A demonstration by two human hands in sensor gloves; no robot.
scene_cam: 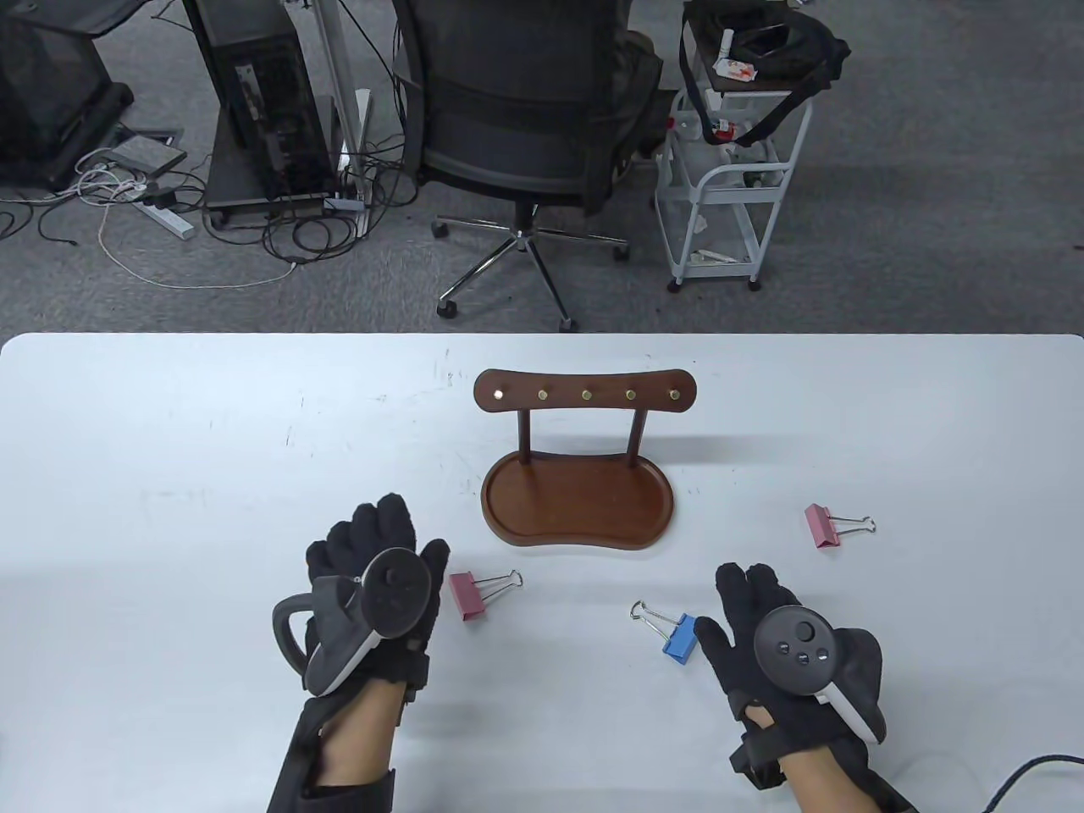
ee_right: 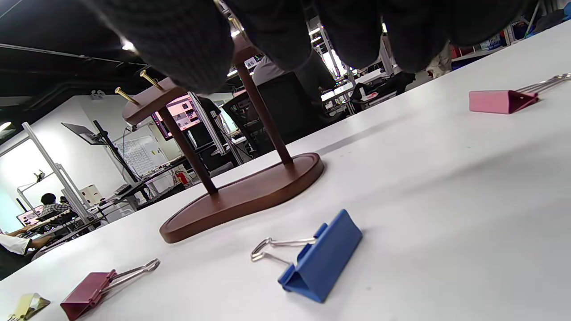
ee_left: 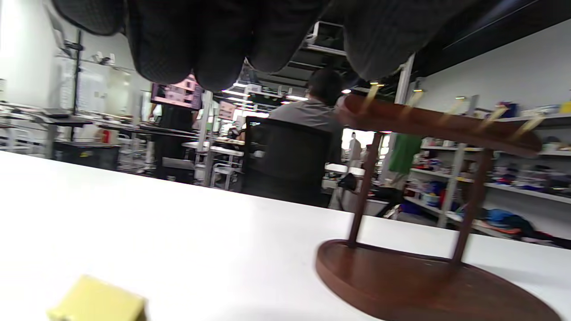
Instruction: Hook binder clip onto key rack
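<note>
A brown wooden key rack (scene_cam: 584,396) with several brass pegs stands on its tray base (scene_cam: 578,508) at the table's middle. A blue binder clip (scene_cam: 680,638) lies just left of my right hand (scene_cam: 745,593), apart from it. A pink binder clip (scene_cam: 466,595) lies just right of my left hand (scene_cam: 377,542). A second pink clip (scene_cam: 820,525) lies at the right. Both hands hover palm down, fingers extended, holding nothing. The right wrist view shows the blue clip (ee_right: 321,258) and the rack (ee_right: 241,196). The left wrist view shows the rack (ee_left: 441,129).
A yellow clip (ee_left: 98,301) lies under my left hand, hidden in the table view; it also shows in the right wrist view (ee_right: 26,305). The white table (scene_cam: 169,440) ends at its far edge, with an office chair (scene_cam: 525,110) and a cart (scene_cam: 728,186) beyond.
</note>
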